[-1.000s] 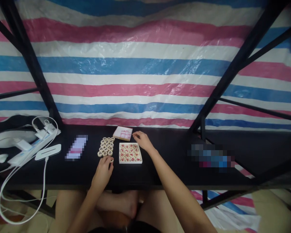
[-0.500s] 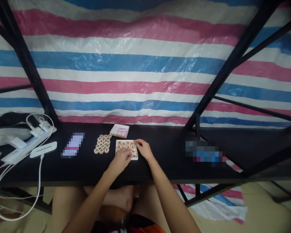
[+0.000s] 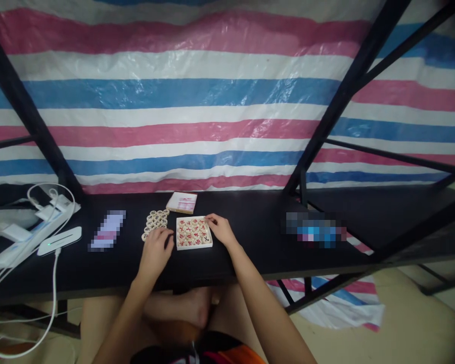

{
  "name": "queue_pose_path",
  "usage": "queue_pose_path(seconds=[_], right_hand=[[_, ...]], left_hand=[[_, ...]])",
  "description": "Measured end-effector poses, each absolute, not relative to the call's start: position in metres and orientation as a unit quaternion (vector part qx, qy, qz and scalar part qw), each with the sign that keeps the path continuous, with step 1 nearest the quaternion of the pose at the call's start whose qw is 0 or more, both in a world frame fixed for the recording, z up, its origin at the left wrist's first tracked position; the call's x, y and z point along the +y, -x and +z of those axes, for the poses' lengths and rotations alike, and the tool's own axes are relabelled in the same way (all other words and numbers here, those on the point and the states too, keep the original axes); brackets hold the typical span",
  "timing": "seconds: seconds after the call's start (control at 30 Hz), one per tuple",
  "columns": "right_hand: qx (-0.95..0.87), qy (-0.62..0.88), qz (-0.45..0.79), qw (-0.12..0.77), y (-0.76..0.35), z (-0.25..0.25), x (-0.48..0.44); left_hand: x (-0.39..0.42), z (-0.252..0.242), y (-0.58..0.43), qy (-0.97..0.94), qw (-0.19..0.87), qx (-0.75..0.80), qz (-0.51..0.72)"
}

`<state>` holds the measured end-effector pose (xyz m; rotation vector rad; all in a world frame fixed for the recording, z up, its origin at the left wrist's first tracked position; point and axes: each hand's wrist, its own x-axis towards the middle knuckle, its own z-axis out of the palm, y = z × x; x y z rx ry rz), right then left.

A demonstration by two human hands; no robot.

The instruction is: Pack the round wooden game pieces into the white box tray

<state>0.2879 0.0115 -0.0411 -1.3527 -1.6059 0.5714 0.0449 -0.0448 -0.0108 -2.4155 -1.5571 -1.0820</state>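
Note:
A shallow white box (image 3: 194,247) lies on the black table, holding rows of round xiangqi pieces (image 3: 188,228) with red characters. At its lower right lies one piece with a black character (image 3: 206,239). My right hand (image 3: 218,227) grips the box's far right corner between thumb and fingers. Left of the box, a cluster of round pieces with black characters (image 3: 157,218) lies flat on the table. Over the near end of that cluster is my left hand (image 3: 157,247), thumb apart from its curved fingers, with no piece seen in it. It covers some pieces.
The printed box lid (image 3: 182,202) lies behind the box. Further left are a blurred phone (image 3: 108,230), a white charging pad (image 3: 59,241) and a power strip (image 3: 34,232) with cables. A blurred object (image 3: 313,230) lies at right. Black metal posts (image 3: 322,134) flank the table.
My left hand has moved from over the box leftward to the loose pieces. A black-character piece now shows in the box's lower right. My right hand stays at the box's corner.

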Motion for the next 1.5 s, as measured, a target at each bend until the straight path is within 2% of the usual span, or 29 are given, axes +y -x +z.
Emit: queue_pose_path(seconds=[0.2, 0.37, 0.5, 0.7, 0.87, 1.0, 1.2, 1.33, 1.5], right_hand=[[-0.653, 0.556, 0.231, 0.460, -0.288, -0.041, 0.012], [-0.654, 0.554, 0.230, 0.461, -0.289, -0.043, 0.011], [-0.656, 0.554, 0.225, 0.461, -0.289, -0.044, 0.012], [-0.655, 0.558, 0.225, 0.457, -0.288, -0.040, 0.010], [-0.654, 0.558, 0.227, 0.459, -0.288, -0.040, 0.010], [-0.657, 0.553, 0.223, 0.461, -0.288, -0.041, 0.010], [-0.656, 0.552, 0.226, 0.462, -0.288, -0.041, 0.010], [-0.658, 0.551, 0.224, 0.463, -0.288, -0.041, 0.010], [-0.654, 0.555, 0.226, 0.461, -0.289, -0.042, 0.011]], left_hand=[[-0.049, -0.024, -0.022, 0.787, 0.127, -0.566, -0.211], [-0.053, -0.022, -0.027, 0.779, 0.176, -0.559, -0.222], [-0.055, -0.018, -0.026, 0.789, 0.173, -0.536, -0.245], [-0.061, -0.024, -0.026, 0.828, 0.066, -0.489, -0.265], [-0.060, -0.026, -0.023, 0.809, -0.079, -0.448, -0.372], [-0.055, -0.011, -0.044, 0.776, -0.128, -0.431, -0.443], [-0.048, -0.010, -0.099, 0.855, -0.174, -0.367, -0.323], [-0.049, -0.019, -0.089, 0.849, -0.131, -0.368, -0.355], [-0.051, -0.023, -0.029, 0.773, 0.000, -0.499, -0.393]])
